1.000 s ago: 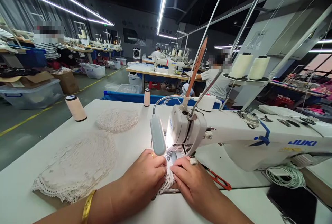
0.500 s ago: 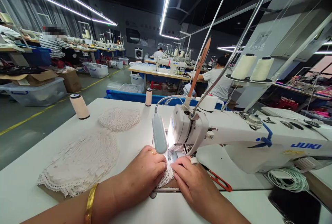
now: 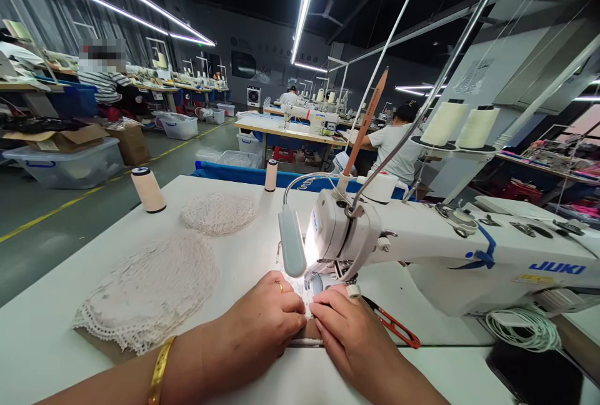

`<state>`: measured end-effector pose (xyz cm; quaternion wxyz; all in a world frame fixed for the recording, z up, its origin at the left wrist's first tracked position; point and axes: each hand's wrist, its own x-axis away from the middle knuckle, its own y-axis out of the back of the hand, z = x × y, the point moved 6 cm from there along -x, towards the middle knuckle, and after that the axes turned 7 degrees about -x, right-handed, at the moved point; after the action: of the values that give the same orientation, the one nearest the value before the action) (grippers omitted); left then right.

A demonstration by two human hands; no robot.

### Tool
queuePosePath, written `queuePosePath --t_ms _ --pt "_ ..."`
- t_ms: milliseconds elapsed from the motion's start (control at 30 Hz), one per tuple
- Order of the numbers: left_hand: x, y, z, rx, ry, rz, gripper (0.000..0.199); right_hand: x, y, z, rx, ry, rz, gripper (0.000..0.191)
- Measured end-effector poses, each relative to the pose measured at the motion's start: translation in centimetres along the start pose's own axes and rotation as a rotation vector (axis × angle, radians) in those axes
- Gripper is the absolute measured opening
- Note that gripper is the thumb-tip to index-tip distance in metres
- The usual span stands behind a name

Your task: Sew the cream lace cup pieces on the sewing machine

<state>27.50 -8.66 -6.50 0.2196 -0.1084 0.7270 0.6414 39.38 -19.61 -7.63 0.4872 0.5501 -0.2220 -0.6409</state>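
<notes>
A small piece of white lace (image 3: 308, 307) lies under the lit needle area of the white JUKI sewing machine (image 3: 403, 236). My left hand (image 3: 269, 317), with a ring and a gold bangle, pinches the lace's left side with curled fingers. On the other side, my right hand (image 3: 354, 330) presses its closed fingertips on the lace, close to the presser foot. Most of the lace is hidden by my fingers. Left of my hands lie a large lace pile (image 3: 150, 289) and a smaller lace pile (image 3: 218, 212).
Two thread cones, a wide one (image 3: 149, 190) and a slim one (image 3: 270, 175), stand on the white table (image 3: 234, 267). Red-handled snips (image 3: 398, 327), a coiled cable (image 3: 522, 329) and a dark phone-like object (image 3: 534, 374) lie at right. People sit at machines beyond.
Less lace shows between my hands, in front of the needle, and more shows behind it. Both hands stay closed on it. The whole view has shifted slightly.
</notes>
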Motion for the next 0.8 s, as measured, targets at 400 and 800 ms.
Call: queuePosePath --t_ms 400,800 --pt "-1.0 -0.4 1.7 -0.124 0.040 0.026 0.025 -0.6 -0.9 -1.5 0.025 -0.164 0.033 0.027" --pt "-1.2 -1.0 3.1 -0.173 0.165 0.005 0.015 0.0 -1.7 -2.8 0.189 -0.195 0.047 0.036"
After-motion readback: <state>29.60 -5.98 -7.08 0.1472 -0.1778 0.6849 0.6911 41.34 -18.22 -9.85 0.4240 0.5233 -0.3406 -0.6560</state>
